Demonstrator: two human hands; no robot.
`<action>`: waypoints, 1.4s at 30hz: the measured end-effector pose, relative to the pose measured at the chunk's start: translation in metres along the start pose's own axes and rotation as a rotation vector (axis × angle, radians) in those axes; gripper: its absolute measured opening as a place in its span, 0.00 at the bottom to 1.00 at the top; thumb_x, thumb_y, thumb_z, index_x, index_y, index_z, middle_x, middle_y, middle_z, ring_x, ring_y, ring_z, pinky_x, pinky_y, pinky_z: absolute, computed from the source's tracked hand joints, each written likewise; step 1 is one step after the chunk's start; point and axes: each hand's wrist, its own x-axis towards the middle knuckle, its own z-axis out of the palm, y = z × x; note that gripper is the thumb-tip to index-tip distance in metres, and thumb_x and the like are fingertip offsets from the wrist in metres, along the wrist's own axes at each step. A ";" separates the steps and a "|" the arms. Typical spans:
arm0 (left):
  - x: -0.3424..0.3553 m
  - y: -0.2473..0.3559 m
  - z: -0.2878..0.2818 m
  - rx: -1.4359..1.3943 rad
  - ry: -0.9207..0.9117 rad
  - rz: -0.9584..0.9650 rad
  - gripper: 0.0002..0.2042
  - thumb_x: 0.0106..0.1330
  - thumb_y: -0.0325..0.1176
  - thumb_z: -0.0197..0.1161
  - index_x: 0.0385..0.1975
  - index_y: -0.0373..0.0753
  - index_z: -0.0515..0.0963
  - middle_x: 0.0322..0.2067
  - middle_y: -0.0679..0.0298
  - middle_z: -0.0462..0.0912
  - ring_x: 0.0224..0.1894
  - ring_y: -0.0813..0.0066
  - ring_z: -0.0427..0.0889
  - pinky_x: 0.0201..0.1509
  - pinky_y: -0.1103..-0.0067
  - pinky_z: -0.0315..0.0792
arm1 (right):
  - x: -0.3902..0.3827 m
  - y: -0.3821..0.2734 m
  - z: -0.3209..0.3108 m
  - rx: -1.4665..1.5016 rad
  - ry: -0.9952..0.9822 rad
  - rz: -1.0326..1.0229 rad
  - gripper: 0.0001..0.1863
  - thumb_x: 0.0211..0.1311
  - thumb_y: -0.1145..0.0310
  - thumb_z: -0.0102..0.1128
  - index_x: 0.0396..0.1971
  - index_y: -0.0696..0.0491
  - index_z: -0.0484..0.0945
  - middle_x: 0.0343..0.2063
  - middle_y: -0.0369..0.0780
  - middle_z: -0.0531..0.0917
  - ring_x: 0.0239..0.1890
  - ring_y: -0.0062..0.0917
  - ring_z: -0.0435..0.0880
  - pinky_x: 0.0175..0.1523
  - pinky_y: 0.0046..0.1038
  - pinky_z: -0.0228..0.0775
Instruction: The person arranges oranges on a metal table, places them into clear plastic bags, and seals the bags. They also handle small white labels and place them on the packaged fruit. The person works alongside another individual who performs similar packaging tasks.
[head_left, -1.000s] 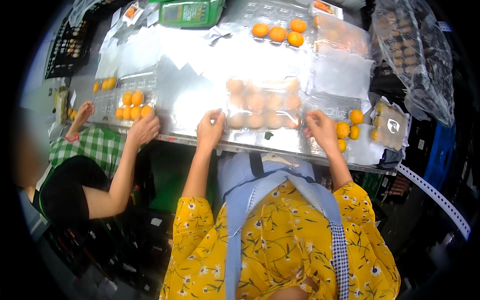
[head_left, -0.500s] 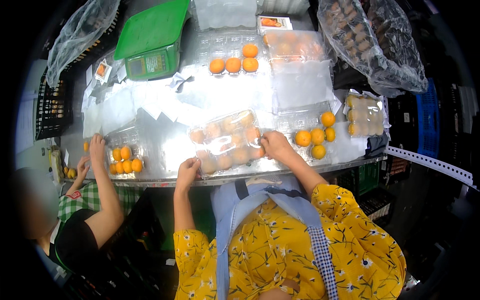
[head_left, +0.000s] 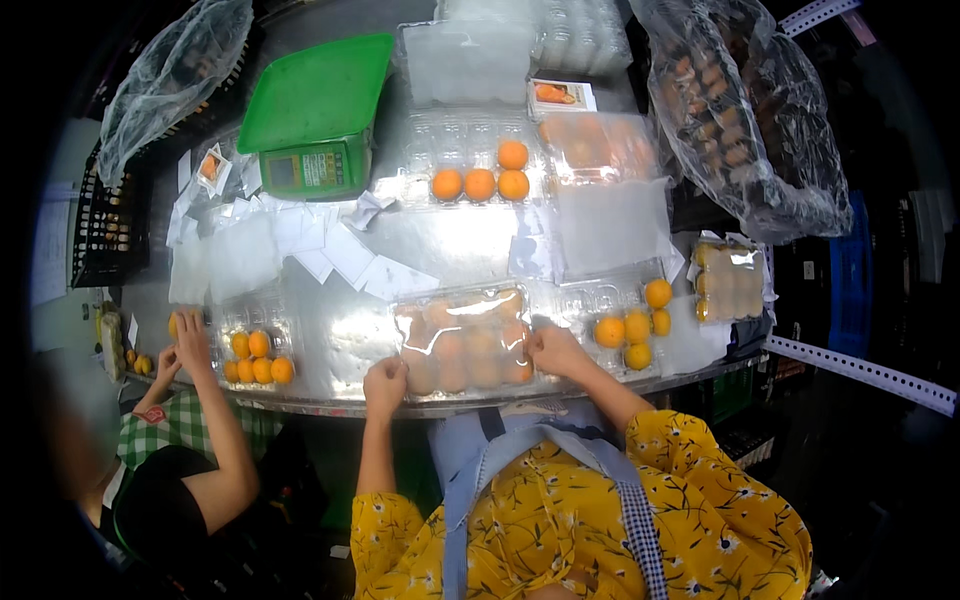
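A clear plastic clamshell box point(head_left: 466, 345) of orange citrus fruit lies near the table's front edge, its lid down over a pale sheet that veils the fruit. My left hand point(head_left: 384, 388) pinches its near left corner. On the opposite side, my right hand point(head_left: 556, 354) has its fingers closed on the box's right edge. Just right of that hand sits an open clear tray point(head_left: 585, 300) with several loose mandarins point(head_left: 637, 326). Farther back, another open tray point(head_left: 430, 140) holds several mandarins point(head_left: 480, 184).
A co-worker's hands point(head_left: 188, 350) hold a fruit at left, beside a part-filled tray point(head_left: 258, 312). A green scale point(head_left: 318, 115) stands at the back left. White sheets point(head_left: 345, 250) cover the middle. Filled boxes point(head_left: 735, 280) and a bag-lined crate point(head_left: 715, 110) are at right.
The whole scene sits lower in the picture as the view tilts up. The box is turned straighter to the table edge, both hands still at its sides. The co-worker's hands have come together on a fruit.
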 end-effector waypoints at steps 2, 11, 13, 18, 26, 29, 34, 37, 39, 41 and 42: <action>-0.008 0.018 0.002 -0.017 0.034 0.025 0.13 0.58 0.37 0.62 0.35 0.31 0.80 0.28 0.53 0.84 0.31 0.64 0.83 0.39 0.73 0.75 | -0.004 -0.009 -0.010 -0.091 -0.009 -0.020 0.12 0.53 0.64 0.53 0.24 0.58 0.79 0.24 0.50 0.81 0.31 0.43 0.81 0.39 0.38 0.72; -0.022 0.047 0.024 -0.502 -0.296 -0.121 0.11 0.59 0.31 0.63 0.37 0.32 0.77 0.26 0.62 0.79 0.26 0.78 0.78 0.29 0.81 0.74 | 0.122 -0.062 -0.253 -0.095 0.763 -0.144 0.23 0.53 0.50 0.62 0.36 0.56 0.78 0.29 0.46 0.83 0.36 0.37 0.83 0.40 0.36 0.72; -0.016 0.041 0.016 -0.421 -0.225 -0.006 0.12 0.59 0.28 0.63 0.42 0.33 0.75 0.29 0.64 0.78 0.27 0.80 0.77 0.30 0.82 0.75 | 0.169 -0.054 -0.290 -0.179 0.856 -0.035 0.25 0.52 0.48 0.61 0.38 0.56 0.78 0.35 0.46 0.83 0.41 0.37 0.82 0.43 0.37 0.71; -0.017 0.063 -0.020 -0.353 -0.136 -0.007 0.16 0.60 0.27 0.63 0.48 0.33 0.73 0.32 0.65 0.76 0.30 0.81 0.76 0.32 0.83 0.74 | 0.252 -0.031 -0.317 -0.337 0.729 0.286 0.35 0.42 0.40 0.66 0.41 0.56 0.77 0.46 0.48 0.80 0.49 0.42 0.79 0.50 0.41 0.70; 0.000 0.044 -0.016 -0.391 -0.013 0.037 0.13 0.62 0.29 0.61 0.46 0.34 0.75 0.33 0.64 0.79 0.35 0.78 0.78 0.41 0.81 0.72 | 0.255 -0.008 -0.326 -0.207 0.960 0.219 0.17 0.47 0.55 0.69 0.33 0.49 0.83 0.33 0.42 0.85 0.38 0.37 0.84 0.43 0.37 0.73; 0.006 0.062 -0.014 -0.349 0.112 0.163 0.14 0.61 0.29 0.62 0.45 0.33 0.75 0.33 0.63 0.79 0.35 0.76 0.78 0.41 0.80 0.72 | 0.241 0.000 -0.331 -0.117 1.121 0.017 0.13 0.52 0.59 0.65 0.34 0.51 0.82 0.30 0.42 0.84 0.35 0.34 0.84 0.40 0.35 0.73; 0.001 0.138 -0.022 -0.138 0.473 0.520 0.22 0.51 0.29 0.68 0.47 0.34 0.73 0.44 0.56 0.76 0.46 0.64 0.74 0.50 0.74 0.68 | 0.152 -0.085 -0.283 0.058 0.981 -0.587 0.06 0.60 0.72 0.59 0.34 0.59 0.79 0.27 0.40 0.83 0.30 0.19 0.80 0.38 0.23 0.71; -0.018 0.215 -0.032 -0.116 0.533 0.744 0.30 0.45 0.31 0.73 0.51 0.35 0.71 0.51 0.55 0.71 0.56 0.59 0.68 0.58 0.70 0.63 | 0.071 -0.125 -0.217 0.048 0.522 -0.769 0.07 0.59 0.70 0.60 0.32 0.58 0.79 0.26 0.42 0.83 0.28 0.28 0.82 0.36 0.24 0.71; -0.030 0.249 -0.032 -0.086 0.417 0.796 0.26 0.46 0.31 0.74 0.47 0.33 0.73 0.44 0.56 0.77 0.49 0.66 0.74 0.52 0.73 0.68 | 0.037 -0.130 -0.180 0.032 0.331 -0.867 0.07 0.57 0.70 0.62 0.32 0.58 0.79 0.26 0.41 0.83 0.27 0.28 0.82 0.35 0.24 0.72; -0.039 0.252 -0.023 -0.238 0.037 0.598 0.22 0.48 0.31 0.73 0.43 0.32 0.76 0.37 0.59 0.81 0.41 0.74 0.78 0.45 0.77 0.72 | 0.015 -0.129 -0.149 0.077 0.312 -0.853 0.08 0.54 0.71 0.64 0.32 0.57 0.80 0.28 0.40 0.82 0.29 0.29 0.80 0.37 0.25 0.71; -0.043 0.247 -0.018 -0.363 -0.220 0.437 0.20 0.49 0.30 0.73 0.41 0.32 0.77 0.34 0.60 0.82 0.36 0.77 0.80 0.41 0.79 0.74 | 0.007 -0.130 -0.139 0.094 0.309 -0.844 0.08 0.52 0.71 0.65 0.32 0.56 0.80 0.28 0.39 0.82 0.30 0.30 0.80 0.37 0.26 0.71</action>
